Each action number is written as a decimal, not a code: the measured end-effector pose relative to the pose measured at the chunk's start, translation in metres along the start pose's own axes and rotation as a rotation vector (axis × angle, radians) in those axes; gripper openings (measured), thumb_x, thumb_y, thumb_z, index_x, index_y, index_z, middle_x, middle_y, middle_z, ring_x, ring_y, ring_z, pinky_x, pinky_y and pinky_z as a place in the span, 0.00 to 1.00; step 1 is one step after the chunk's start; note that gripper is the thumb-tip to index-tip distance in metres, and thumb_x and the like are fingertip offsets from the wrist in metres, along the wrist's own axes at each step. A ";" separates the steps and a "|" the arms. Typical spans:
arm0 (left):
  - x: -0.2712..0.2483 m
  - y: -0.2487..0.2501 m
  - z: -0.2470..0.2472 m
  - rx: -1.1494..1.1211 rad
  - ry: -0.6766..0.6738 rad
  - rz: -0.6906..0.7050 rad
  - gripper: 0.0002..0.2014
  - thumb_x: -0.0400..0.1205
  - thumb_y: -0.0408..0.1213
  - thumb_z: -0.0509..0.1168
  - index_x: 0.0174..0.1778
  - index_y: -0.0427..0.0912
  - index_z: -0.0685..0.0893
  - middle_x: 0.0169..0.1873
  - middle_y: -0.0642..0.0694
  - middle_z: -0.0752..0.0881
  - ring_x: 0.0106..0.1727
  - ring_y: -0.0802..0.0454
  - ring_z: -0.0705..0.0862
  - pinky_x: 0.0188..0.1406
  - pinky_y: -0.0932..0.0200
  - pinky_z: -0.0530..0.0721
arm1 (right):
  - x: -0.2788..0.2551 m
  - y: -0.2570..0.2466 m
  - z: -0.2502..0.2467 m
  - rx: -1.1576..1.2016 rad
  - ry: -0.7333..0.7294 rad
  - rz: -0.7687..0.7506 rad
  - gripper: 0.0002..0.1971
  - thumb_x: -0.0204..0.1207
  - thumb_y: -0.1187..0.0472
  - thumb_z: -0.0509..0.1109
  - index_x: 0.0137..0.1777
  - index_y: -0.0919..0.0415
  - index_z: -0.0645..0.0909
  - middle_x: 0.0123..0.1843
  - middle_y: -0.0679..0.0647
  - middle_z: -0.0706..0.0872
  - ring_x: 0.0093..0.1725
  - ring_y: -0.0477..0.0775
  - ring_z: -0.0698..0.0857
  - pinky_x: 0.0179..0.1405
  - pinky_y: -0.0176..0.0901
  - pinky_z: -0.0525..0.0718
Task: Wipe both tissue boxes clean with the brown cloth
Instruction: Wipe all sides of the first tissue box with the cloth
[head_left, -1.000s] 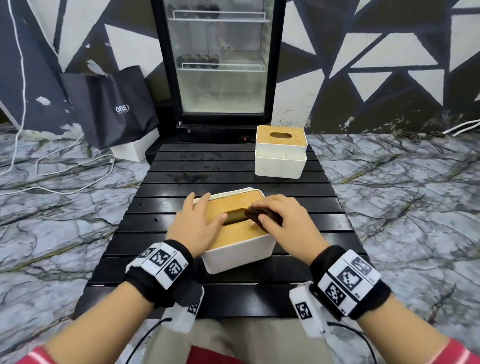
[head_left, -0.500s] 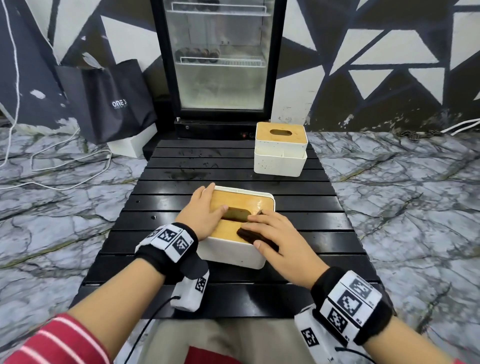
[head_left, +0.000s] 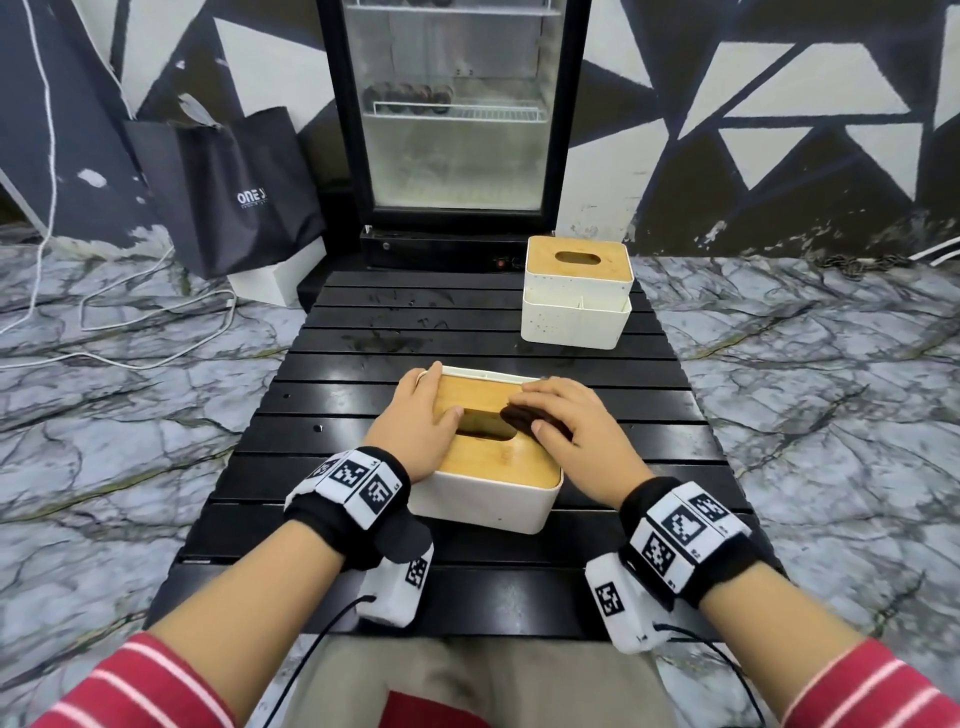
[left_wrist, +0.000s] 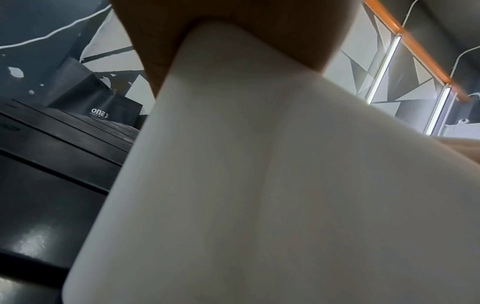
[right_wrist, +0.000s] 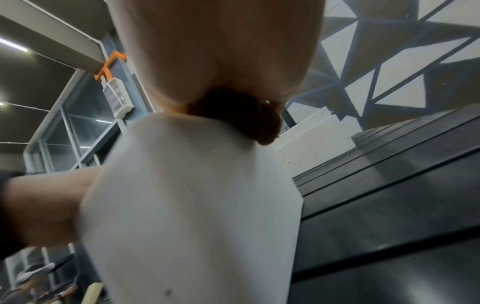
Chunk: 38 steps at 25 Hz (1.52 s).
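Observation:
The near tissue box (head_left: 488, 499) is white with a wooden lid and stands mid-table. My left hand (head_left: 422, 413) rests flat along the lid's left side, thumb at the slot's edge. My right hand (head_left: 571, 422) presses the bunched brown cloth (head_left: 519, 418) onto the lid just right of the slot, thumb tucked against the cloth. The second tissue box (head_left: 576, 291) stands at the table's far right, untouched. In the left wrist view the box wall (left_wrist: 259, 185) fills the frame under my left hand (left_wrist: 233, 20). The right wrist view shows the cloth (right_wrist: 241, 117) under my right hand (right_wrist: 221, 51) on the box (right_wrist: 194, 205).
The black slatted table (head_left: 467, 587) has wet smears at its far middle. A glass-door fridge (head_left: 457, 114) stands behind it, a dark bag (head_left: 234, 192) at the back left. White cables lie on the marble floor (head_left: 130, 441) to the left.
My right hand has slid the cloth from the lid's near right edge back up beside the slot. The left hand stays on the lid's left side.

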<state>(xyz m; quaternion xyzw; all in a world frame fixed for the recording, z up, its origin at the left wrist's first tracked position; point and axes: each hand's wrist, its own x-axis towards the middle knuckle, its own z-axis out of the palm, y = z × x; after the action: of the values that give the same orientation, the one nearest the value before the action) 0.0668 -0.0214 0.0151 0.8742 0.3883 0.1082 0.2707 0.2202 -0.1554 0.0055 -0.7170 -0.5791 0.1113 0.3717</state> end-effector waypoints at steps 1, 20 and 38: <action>0.000 0.000 0.000 0.000 0.002 -0.003 0.30 0.86 0.47 0.54 0.83 0.45 0.51 0.80 0.49 0.55 0.73 0.48 0.69 0.66 0.58 0.70 | -0.006 -0.003 0.002 0.007 0.002 -0.005 0.18 0.77 0.64 0.62 0.64 0.47 0.78 0.64 0.41 0.76 0.68 0.40 0.65 0.75 0.44 0.59; -0.002 0.000 0.002 0.022 -0.011 -0.012 0.30 0.86 0.48 0.53 0.82 0.47 0.51 0.80 0.51 0.56 0.70 0.47 0.73 0.64 0.53 0.75 | 0.024 -0.017 -0.029 -0.124 -0.082 -0.048 0.16 0.77 0.67 0.63 0.61 0.52 0.81 0.63 0.47 0.81 0.64 0.46 0.72 0.67 0.35 0.63; 0.003 -0.004 0.006 0.007 0.002 -0.001 0.31 0.85 0.49 0.54 0.82 0.49 0.51 0.80 0.51 0.56 0.72 0.46 0.72 0.67 0.50 0.74 | 0.044 -0.023 -0.013 -0.300 -0.320 -0.087 0.21 0.81 0.60 0.60 0.74 0.47 0.69 0.78 0.48 0.67 0.76 0.51 0.61 0.74 0.40 0.53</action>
<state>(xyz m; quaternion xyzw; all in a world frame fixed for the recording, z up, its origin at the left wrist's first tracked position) 0.0685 -0.0192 0.0075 0.8749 0.3892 0.1076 0.2676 0.2238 -0.1191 0.0421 -0.7118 -0.6712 0.1200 0.1688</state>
